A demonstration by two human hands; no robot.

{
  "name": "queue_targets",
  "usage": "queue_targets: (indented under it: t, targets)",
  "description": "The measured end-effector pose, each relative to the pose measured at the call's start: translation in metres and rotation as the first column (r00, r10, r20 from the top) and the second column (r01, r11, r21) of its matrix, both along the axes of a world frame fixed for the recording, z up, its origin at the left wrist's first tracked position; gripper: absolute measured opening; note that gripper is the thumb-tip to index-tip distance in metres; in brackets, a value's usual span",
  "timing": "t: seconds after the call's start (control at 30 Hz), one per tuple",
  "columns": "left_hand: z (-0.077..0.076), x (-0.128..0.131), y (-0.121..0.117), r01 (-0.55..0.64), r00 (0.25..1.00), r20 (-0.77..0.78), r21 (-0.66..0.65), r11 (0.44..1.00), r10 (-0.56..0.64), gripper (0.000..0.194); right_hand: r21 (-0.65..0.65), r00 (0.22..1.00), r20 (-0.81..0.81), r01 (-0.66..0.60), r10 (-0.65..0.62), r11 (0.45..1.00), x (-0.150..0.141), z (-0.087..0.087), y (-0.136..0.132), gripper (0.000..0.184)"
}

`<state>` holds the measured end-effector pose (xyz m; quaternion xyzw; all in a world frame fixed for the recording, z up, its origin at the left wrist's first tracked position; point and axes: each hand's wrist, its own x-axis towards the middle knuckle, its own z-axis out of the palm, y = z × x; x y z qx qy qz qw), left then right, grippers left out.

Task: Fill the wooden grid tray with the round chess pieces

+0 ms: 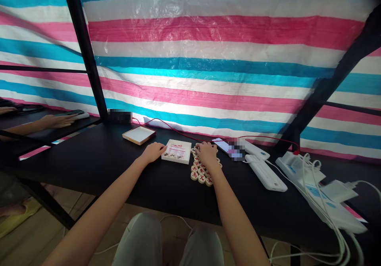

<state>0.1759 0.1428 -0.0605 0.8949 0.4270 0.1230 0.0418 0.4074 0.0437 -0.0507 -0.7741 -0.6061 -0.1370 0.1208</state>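
Two knees in pale trousers (139,238) are seen below the near edge of a black bench (143,194). At the near right, a white power strip (342,214) is crowded with plugs and white cables; blue panels are borne on it, their print too small to be read. Nearer the middle, round pale game pieces (201,178) are set close together in rows, flat on the bench. Each of the nearest is marked with a red character; one mark resembles an X, but none can be read with certainty. The farther pieces are covered by the right hand (206,154), whose fingers are bent down onto them; whether one is gripped cannot be told. Just left of the pieces, a shallow white box (184,158) is placed, showing pinkish-red lines and, along its near side, dark characters too small to be read. Its left edge is touched by the left hand (153,152), with fingers held close together; whether the edge is pinched cannot be told. To the right, a white slab-shaped device (266,173) is laid near a lit phone (222,144), partly blurred. Farther back at left, a shallow tray with a tan rim (139,142) is set apart. Behind everything, a striped sheet (193,87) is hung in blue, white and pink.
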Motion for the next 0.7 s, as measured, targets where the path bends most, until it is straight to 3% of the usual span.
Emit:
queue_targets:
  t: [0.33, 0.7]
  targets:
    - [0.0033, 0.0007, -0.0027, -0.018, 1.000, -0.001, -0.018, 1.000, 0.018, 0.050, -0.059, 0.997, -0.017, 0.069, -0.070, 0.996, -0.0014, 0.0035, -0.0026, 0.019]
    - [0.0016, 0.0008, -0.0008, -0.020, 1.000, -0.003, -0.020, 1.000, 0.020, 0.051, -0.034, 0.999, -0.027, 0.044, -0.044, 0.998, -0.0016, 0.0017, -0.0031, 0.021]
